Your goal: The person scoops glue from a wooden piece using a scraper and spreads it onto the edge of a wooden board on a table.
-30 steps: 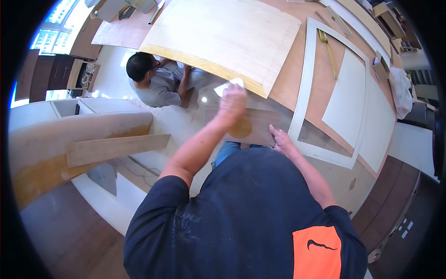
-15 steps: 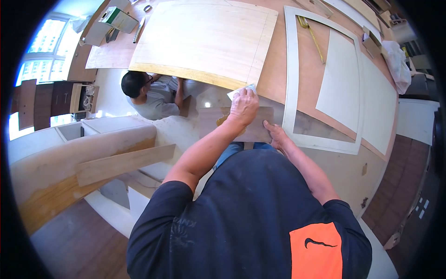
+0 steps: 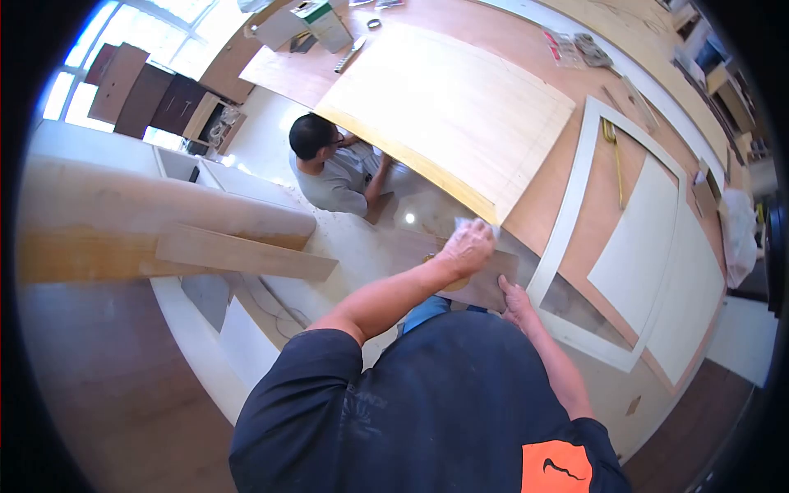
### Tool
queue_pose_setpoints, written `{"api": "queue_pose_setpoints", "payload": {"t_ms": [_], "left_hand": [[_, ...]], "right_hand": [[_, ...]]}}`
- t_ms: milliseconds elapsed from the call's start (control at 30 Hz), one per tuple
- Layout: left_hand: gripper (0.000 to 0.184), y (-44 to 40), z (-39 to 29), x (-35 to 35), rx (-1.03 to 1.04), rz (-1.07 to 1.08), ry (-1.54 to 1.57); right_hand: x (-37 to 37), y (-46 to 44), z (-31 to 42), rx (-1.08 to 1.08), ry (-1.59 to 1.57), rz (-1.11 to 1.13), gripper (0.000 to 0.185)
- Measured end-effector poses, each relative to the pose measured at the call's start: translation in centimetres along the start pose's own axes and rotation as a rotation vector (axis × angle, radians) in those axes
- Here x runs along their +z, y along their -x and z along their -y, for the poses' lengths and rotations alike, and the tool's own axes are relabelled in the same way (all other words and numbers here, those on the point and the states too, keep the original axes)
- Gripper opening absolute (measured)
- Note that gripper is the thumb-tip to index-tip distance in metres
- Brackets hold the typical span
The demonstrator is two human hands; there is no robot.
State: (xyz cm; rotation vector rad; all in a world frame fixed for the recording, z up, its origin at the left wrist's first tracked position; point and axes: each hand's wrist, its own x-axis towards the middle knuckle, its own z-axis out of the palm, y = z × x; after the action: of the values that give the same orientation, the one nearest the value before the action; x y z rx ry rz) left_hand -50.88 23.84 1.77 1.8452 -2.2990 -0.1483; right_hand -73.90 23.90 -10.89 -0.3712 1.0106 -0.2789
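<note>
My left hand (image 3: 470,246) is closed around a crumpled white cloth-like piece (image 3: 462,224), just off the front corner of a large pale wooden panel (image 3: 448,107); whether it touches the panel's yellowish edge (image 3: 419,158) I cannot tell. Below that hand is a thin brown wooden board (image 3: 498,271), partly hidden by my left forearm. Amber, glue-like liquid (image 3: 454,286) lies on its face. My right hand (image 3: 516,302) grips the board's right end, thumb on top and fingers mostly hidden.
Another person (image 3: 333,168) crouches beneath the panel's left edge. A white frame (image 3: 567,222) with a yellow tape-like tool (image 3: 612,148) lies right. A loose plank (image 3: 246,253) rests on a curved piece (image 3: 164,201) at left. A box (image 3: 325,25) stands at the back.
My view has turned, so the bench and panel sit lower and further right. The left hand with the white piece has drawn slightly back from the panel corner. The right hand keeps its grip.
</note>
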Motion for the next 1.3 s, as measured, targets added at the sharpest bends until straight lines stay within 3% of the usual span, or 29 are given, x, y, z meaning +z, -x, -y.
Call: {"api": "queue_pose_setpoints", "payload": {"t_ms": [100, 133, 233, 267, 367, 433, 567, 633, 733, 833, 933, 1067, 1100, 1300], "left_hand": [[0.014, -0.3, -0.5, -1.7, -0.035, 0.040, 0.278], [0.013, -0.6, -0.5, -2.0, -0.105, -0.062, 0.341], [0.018, -1.8, 0.7, -2.7, -0.541, 0.036, 0.498], [0.027, -1.9, 1.7, -2.6, -0.651, 0.056, 0.525], [0.034, -1.0, 7.5, 1.8, -0.659, 0.013, 0.757], [0.039, -0.1, 11.0, 0.4, -0.853, -0.001, 0.794], [0.033, 2.9, 19.2, -1.0, -0.916, -0.235, 0.321], [0.025, 4.2, 19.4, -4.6, -0.953, -0.448, 0.604], [0.017, 5.5, 18.5, -9.3, -0.945, -0.413, 0.618], [0.013, 8.3, 20.0, -9.3, -0.684, -0.580, 0.169], [0.021, 11.1, 22.3, -9.5, -0.585, -0.518, -0.034], [0.035, 12.4, 28.8, -8.5, -0.404, -0.446, -0.221], [0.035, 12.2, 30.4, -8.2, -0.370, -0.467, -0.230], [0.037, 11.4, 37.5, -5.6, -0.237, -0.462, -0.150]], "right_hand": [[0.5, 0.5, 0.9, -0.005, -0.047, 0.029, 0.049], [1.1, 1.0, 1.4, -0.006, -0.048, -0.017, 0.051], [1.7, 0.7, 1.6, 0.002, -0.053, -0.086, 0.055], [1.1, -0.3, 1.3, 0.012, -0.058, -0.065, 0.057], [0.5, -1.2, 0.7, 0.011, -0.070, 0.011, 0.061], [1.1, -1.1, 0.9, -0.001, -0.068, 0.002, 0.062], [2.1, -0.6, 1.2, -0.009, -0.036, -0.023, 0.060], [1.7, -0.8, 0.7, 0.004, -0.019, -0.008, 0.059], [1.4, -1.5, 0.0, 0.024, -0.019, -0.066, 0.058], [2.1, -3.0, -0.1, 0.028, -0.034, -0.106, 0.056], [3.9, -3.8, -0.8, 0.049, -0.078, -0.022, 0.056], [6.0, -6.6, -1.7, 0.007, -0.108, -0.155, 0.065], [7.7, -7.3, -1.8, -0.002, -0.119, -0.212, 0.071], [16.3, -6.8, -2.0, -0.109, -0.177, -0.282, 0.052]]}}
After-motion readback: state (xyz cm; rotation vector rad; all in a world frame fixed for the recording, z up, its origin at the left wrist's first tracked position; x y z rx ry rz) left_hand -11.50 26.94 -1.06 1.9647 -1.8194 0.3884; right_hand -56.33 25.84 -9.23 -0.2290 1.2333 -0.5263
